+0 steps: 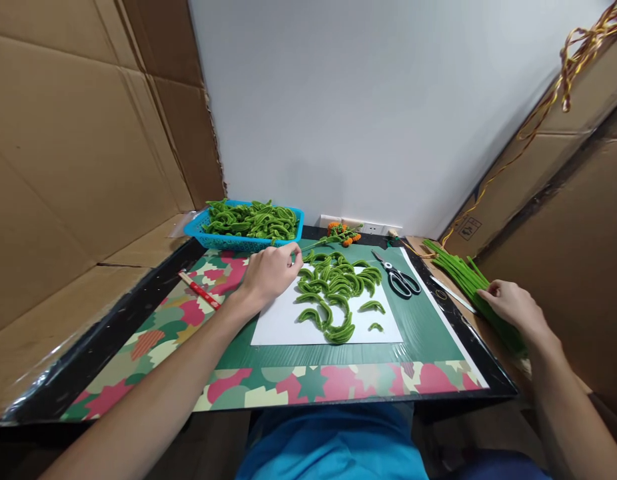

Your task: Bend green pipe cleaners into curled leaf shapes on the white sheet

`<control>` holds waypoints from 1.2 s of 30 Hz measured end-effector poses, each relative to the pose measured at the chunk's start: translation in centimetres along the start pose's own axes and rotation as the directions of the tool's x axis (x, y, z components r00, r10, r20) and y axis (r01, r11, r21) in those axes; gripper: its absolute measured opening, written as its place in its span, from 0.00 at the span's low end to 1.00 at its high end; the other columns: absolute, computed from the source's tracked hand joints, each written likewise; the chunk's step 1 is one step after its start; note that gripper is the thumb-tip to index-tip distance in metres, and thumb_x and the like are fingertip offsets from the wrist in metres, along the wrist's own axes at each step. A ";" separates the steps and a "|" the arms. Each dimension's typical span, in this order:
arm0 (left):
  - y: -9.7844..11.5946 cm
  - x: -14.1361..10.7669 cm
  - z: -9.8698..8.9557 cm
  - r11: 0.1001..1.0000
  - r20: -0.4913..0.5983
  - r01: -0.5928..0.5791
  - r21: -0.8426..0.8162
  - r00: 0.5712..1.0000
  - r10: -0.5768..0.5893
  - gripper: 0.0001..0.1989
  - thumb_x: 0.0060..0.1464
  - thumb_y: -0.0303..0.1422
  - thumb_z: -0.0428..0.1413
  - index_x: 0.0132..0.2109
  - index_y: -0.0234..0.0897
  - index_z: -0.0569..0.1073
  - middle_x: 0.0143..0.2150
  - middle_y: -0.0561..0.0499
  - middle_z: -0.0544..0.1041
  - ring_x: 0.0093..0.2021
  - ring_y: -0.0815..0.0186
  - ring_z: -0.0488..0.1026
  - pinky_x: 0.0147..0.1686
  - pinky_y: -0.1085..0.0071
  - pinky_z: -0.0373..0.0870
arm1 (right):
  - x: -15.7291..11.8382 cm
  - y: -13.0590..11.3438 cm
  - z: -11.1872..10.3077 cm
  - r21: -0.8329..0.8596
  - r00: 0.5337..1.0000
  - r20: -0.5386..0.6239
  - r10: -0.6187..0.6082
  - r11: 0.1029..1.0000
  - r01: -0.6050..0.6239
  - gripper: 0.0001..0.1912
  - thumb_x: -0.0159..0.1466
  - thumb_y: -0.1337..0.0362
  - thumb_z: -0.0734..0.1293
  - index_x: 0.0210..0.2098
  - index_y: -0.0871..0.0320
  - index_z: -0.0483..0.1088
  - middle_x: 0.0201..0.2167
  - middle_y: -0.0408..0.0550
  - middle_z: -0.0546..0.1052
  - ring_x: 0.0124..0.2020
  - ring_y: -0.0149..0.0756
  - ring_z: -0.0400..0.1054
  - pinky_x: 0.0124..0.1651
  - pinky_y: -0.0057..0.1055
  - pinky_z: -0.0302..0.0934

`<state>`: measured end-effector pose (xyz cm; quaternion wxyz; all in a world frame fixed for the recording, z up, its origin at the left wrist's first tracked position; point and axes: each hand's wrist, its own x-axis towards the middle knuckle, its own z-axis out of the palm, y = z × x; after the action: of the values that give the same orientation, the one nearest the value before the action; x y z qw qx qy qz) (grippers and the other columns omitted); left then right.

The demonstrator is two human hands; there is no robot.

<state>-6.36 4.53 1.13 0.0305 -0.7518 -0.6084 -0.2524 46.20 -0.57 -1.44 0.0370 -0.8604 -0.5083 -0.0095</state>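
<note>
Curled green fuzzy pieces (pixel 338 281) lie in a loose pile on a white sheet (pixel 278 327) at the middle of the table. My left hand (pixel 274 270) is closed at the sheet's upper left corner, its fingertips pinched beside a thin green stem; whether they grip it is too small to tell. At the right, my right hand (pixel 511 307) is over a bundle of long green stems (pixel 458 272), fingers curled against its right side. An orange-flowered sprig (pixel 344 233) rests behind the pile. Black-handled scissors (pixel 402 283) lie right of the sheet.
A blue basket (pixel 228 243) full of green curled pieces stands at the back left. A red and white strip (pixel 201 291) lies on the patterned mat (pixel 163 340). Cardboard walls flank both sides, and a white wall with sockets (pixel 372 229) is behind.
</note>
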 end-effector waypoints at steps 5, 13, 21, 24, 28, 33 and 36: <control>-0.1 -0.1 -0.2 1.000 -0.002 -0.018 0.000 1.000 0.018 0.13 0.65 0.39 0.51 0.41 0.43 0.79 0.31 0.51 0.82 0.33 0.58 0.79 0.29 0.67 0.56 | 0.7 0.1 1.3 -0.020 0.996 -0.020 -0.086 0.996 0.085 0.13 0.68 0.55 0.63 0.32 0.56 0.71 0.33 0.54 0.79 0.34 0.46 0.74 0.31 0.34 0.57; 0.1 -0.1 0.5 0.976 0.006 -0.041 -0.214 0.999 0.043 0.12 0.64 0.39 0.53 0.43 0.42 0.80 0.34 0.51 0.82 0.33 0.61 0.76 0.32 0.68 0.62 | -1.8 -2.1 -1.0 0.492 0.926 -0.344 -0.157 0.809 0.320 0.17 0.63 0.47 0.66 0.30 0.54 0.70 0.25 0.48 0.74 0.27 0.41 0.67 0.30 0.35 0.59; 2.7 -0.3 -0.2 0.582 -0.071 -0.133 -0.802 0.989 0.127 0.33 0.66 0.45 0.54 0.74 0.46 0.59 0.68 0.39 0.68 0.51 0.59 0.74 0.41 0.69 0.72 | -5.2 -10.9 -6.4 0.687 0.719 -0.350 -0.601 0.357 0.633 0.23 0.65 0.41 0.71 0.32 0.55 0.74 0.29 0.48 0.74 0.30 0.36 0.66 0.32 0.32 0.60; 2.6 -0.6 -0.5 0.393 -0.016 -0.053 -0.918 0.995 0.095 0.28 0.68 0.49 0.51 0.68 0.41 0.66 0.58 0.40 0.76 0.42 0.62 0.75 0.37 0.69 0.71 | -4.8 -14.4 -6.9 0.665 0.656 -0.371 -0.657 0.305 0.682 0.25 0.64 0.39 0.72 0.33 0.56 0.74 0.26 0.44 0.72 0.26 0.33 0.63 0.29 0.30 0.57; 1.5 -0.5 0.2 0.346 0.059 0.049 -0.937 0.998 0.017 0.21 0.63 0.50 0.58 0.48 0.35 0.77 0.37 0.48 0.77 0.28 0.70 0.67 0.28 0.73 0.61 | -3.8 -18.7 -5.6 0.706 0.630 -0.484 -0.607 0.154 0.692 0.25 0.66 0.39 0.70 0.35 0.58 0.74 0.23 0.43 0.71 0.25 0.32 0.62 0.29 0.30 0.57; 0.9 -0.2 1.4 0.394 0.095 0.082 -0.915 0.995 0.015 0.23 0.62 0.53 0.59 0.36 0.35 0.76 0.20 0.59 0.61 0.22 0.72 0.55 0.24 0.73 0.51 | -4.0 -21.5 -2.5 0.747 0.718 -0.574 -0.394 0.107 0.656 0.23 0.69 0.41 0.68 0.38 0.56 0.71 0.22 0.42 0.72 0.24 0.33 0.64 0.30 0.31 0.58; 1.4 -0.2 1.5 0.334 0.208 0.175 -0.926 0.976 0.066 0.23 0.58 0.53 0.62 0.37 0.33 0.77 0.21 0.57 0.65 0.21 0.73 0.58 0.22 0.74 0.52 | -4.9 -21.8 -1.4 0.801 0.741 -0.530 -0.412 0.046 0.597 0.20 0.71 0.44 0.66 0.38 0.55 0.69 0.23 0.41 0.72 0.25 0.33 0.65 0.31 0.30 0.57</control>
<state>-4.60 4.48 0.13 -0.4805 -0.6325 -0.3758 -0.4773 24.78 5.58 0.87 0.5745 -0.4173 -0.6703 0.2155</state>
